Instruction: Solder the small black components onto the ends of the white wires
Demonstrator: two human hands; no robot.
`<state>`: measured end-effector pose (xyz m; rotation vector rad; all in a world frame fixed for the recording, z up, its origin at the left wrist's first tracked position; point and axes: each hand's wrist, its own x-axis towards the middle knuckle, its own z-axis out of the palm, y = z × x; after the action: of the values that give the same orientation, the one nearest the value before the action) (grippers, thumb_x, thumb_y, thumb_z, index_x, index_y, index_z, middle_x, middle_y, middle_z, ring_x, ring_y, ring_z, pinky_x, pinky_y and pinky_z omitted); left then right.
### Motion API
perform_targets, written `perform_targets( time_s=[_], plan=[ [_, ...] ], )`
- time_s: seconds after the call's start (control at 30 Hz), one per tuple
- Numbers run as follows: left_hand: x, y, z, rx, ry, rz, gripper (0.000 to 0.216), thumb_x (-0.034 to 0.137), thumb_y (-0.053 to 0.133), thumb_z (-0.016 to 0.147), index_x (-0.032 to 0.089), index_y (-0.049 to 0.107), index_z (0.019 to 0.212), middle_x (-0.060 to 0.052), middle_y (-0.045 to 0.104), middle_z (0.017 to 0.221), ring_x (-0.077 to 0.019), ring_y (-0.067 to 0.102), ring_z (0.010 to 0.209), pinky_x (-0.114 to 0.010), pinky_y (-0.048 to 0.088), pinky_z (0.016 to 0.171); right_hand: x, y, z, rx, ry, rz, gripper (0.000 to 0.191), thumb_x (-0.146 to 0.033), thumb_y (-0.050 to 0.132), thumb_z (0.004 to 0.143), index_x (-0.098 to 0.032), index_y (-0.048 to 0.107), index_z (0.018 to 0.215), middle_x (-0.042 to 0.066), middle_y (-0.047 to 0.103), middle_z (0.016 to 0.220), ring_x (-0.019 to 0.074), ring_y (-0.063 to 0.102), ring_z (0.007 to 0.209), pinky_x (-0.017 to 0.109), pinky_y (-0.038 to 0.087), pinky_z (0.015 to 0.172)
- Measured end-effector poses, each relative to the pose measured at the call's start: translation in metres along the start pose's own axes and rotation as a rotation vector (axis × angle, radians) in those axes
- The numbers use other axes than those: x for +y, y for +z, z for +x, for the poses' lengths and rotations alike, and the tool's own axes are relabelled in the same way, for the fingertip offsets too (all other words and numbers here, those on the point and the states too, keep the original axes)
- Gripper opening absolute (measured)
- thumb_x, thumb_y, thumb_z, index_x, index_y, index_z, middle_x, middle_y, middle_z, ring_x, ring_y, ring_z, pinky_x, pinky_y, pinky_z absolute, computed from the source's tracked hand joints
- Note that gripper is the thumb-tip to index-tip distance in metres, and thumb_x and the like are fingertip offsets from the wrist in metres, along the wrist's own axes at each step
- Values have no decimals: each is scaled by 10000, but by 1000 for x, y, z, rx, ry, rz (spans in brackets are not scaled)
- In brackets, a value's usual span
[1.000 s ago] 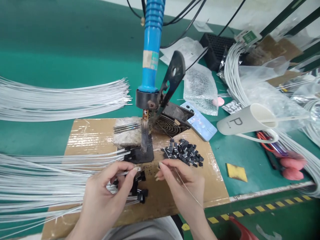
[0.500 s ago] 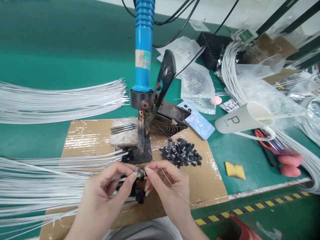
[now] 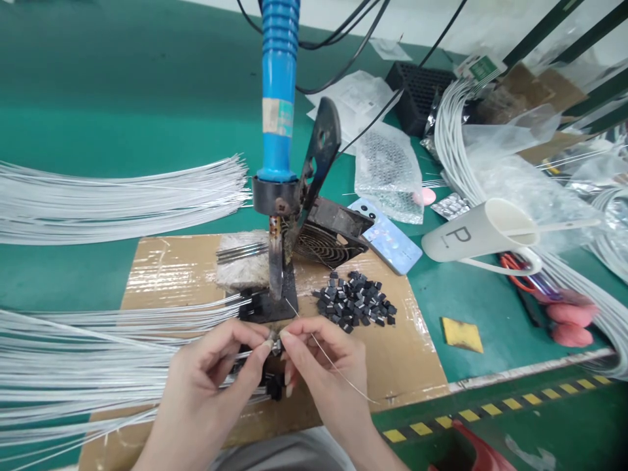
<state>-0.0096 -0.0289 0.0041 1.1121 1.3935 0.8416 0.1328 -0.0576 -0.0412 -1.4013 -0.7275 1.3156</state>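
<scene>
My left hand [image 3: 210,386] is closed, thumb and forefinger pinching the end of a white cable at a small metal-and-black connector [image 3: 277,345]. My right hand [image 3: 331,376] is closed too, its thumb and forefinger pressed to the connector's right side. A thin solder wire [image 3: 338,368] runs through the right hand, its upper end near the tip of the soldering iron [image 3: 275,261]. The iron hangs tip down from a stand, just above my fingers. Black pieces [image 3: 275,386] lie below the fingertips, partly hidden. White cables [image 3: 98,366] stretch away to the left.
A pile of small black connectors [image 3: 356,301] lies on the cardboard [image 3: 407,353]. Behind it are a black fan [image 3: 333,229] and a phone [image 3: 387,239]. A white cup [image 3: 471,235] and a yellow sponge [image 3: 462,334] are at right. Another cable bundle [image 3: 122,203] lies at left.
My right hand has shifted slightly left, and the solder wire's upper end moved left and a little down with it. Both hands remain pinched at the connector.
</scene>
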Motion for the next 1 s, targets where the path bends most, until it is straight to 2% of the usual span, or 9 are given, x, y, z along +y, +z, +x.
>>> perform_targets(
  time_s=[0.23,0.3,0.37,0.5,0.67,0.73,0.87,1.0],
  plan=[
    [0,1,1,25,-4,-17,125,168,758,785,232,757,678,-5,818,780,-149,774,727,-170,617,695,-2,-3,0,-11,-67,-90,385,-573,788,944,-206,780,830,-15,671,610,117,583,454,209,513,409],
    [-1,1,2,5,3,-3,115,169,761,789,229,763,691,-7,822,786,-147,778,741,-164,616,703,-5,-9,0,-29,-153,-197,346,-509,695,1033,-211,804,892,3,692,690,125,607,527,225,535,483],
    [-2,1,3,21,10,7,108,175,764,781,226,758,685,-8,824,784,-146,779,741,-159,612,698,-7,-16,-1,-35,-256,-319,326,-411,560,1115,-227,820,1049,23,702,792,139,636,618,249,557,571],
    [-7,5,6,98,17,18,105,193,764,757,221,751,657,-10,819,759,-131,756,693,-142,582,649,-7,-28,-6,-9,-360,-487,352,-287,439,1148,-257,674,1408,18,701,860,149,667,669,264,556,621],
    [-6,6,8,122,26,13,123,245,770,761,216,741,646,-25,804,731,-144,725,645,-185,603,644,-7,-35,-12,-83,-353,-521,393,-232,466,1132,-272,510,1521,18,781,938,141,699,669,245,580,639],
    [-3,5,7,107,0,32,124,248,780,766,213,736,655,-34,810,751,-156,727,669,-201,609,654,-9,-36,-12,-78,-363,-516,356,-216,489,1119,-269,518,1470,14,785,934,138,705,671,241,587,655],
    [-1,5,8,105,8,47,149,257,787,795,210,727,667,-37,814,768,-164,732,702,-211,618,668,-12,-37,-10,-27,-411,-540,117,-200,533,1093,-266,626,1121,-28,702,812,119,655,629,217,537,618],
    [-5,4,12,89,16,47,135,244,784,798,210,729,678,-39,824,796,-164,751,730,-209,629,700,-14,-36,-8,-53,-421,-535,126,-200,601,1058,-247,631,945,-43,643,717,112,615,594,204,508,582]
  ],
)
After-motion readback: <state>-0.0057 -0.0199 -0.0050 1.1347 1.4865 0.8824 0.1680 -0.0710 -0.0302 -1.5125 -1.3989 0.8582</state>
